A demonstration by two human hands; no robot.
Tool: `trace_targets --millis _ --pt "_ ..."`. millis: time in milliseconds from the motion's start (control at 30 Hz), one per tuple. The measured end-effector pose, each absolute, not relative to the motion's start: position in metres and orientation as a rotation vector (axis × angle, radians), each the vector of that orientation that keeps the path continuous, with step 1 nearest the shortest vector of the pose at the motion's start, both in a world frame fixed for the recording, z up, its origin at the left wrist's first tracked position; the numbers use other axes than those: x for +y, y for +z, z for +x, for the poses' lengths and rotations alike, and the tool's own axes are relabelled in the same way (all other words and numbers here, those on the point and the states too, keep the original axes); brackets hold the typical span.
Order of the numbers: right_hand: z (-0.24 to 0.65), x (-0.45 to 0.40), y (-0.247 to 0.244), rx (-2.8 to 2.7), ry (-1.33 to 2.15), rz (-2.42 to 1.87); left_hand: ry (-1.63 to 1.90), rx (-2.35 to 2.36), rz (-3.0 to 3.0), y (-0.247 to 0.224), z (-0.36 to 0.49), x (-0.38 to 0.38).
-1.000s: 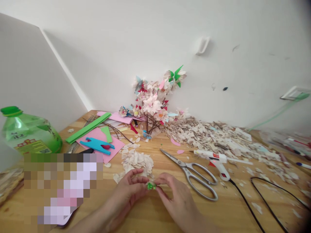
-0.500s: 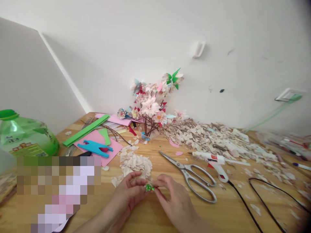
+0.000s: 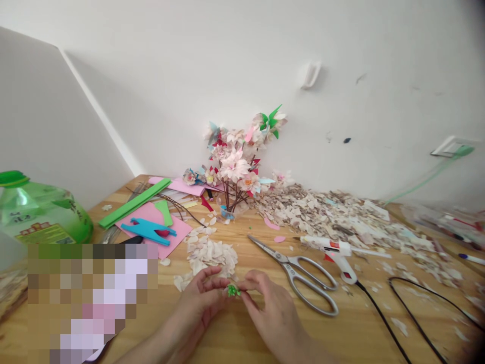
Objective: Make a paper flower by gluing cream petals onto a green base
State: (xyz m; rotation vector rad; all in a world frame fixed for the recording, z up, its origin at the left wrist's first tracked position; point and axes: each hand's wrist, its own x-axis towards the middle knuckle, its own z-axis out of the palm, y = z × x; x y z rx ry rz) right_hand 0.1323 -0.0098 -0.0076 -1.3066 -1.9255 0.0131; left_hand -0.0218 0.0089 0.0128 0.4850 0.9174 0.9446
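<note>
Between my two hands is a small green cluster, low in the middle of the view. My left hand is closed on its left side, fingertips pressed to it. From the right, my right hand pinches at the cluster with thumb and fingers. Just beyond my hands lies a pile of pale petals. Open-bladed or closed cannot be told for the silver scissors, which lie to the right of the pile. The white glue gun rests on its side further right.
On the wooden table, handmade flowers stand at the back centre. Petal scraps spread behind the glue gun. Pink paper, blue strips and a green strip lie left, near a green bottle. A black cord runs right.
The green cluster has turned slightly between my fingers. Both hands stay in nearly the same place.
</note>
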Motion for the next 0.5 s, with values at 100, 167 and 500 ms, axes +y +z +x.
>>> trace_targets --millis 100,167,500 --pt "0.1321 -0.0088 -0.0076 -1.924 0.038 -1.304 0.951 0.916 0.47 0.0131 -0.0213 0.0085" --pt "0.1321 -0.0085 -0.0078 -1.926 0.067 -1.298 0.956 0.921 0.466 0.0134 -0.021 0.0087" --pt "0.1313 -0.0075 -0.009 -1.913 0.095 -1.299 0.976 0.901 0.457 0.0092 -0.0197 0.0098"
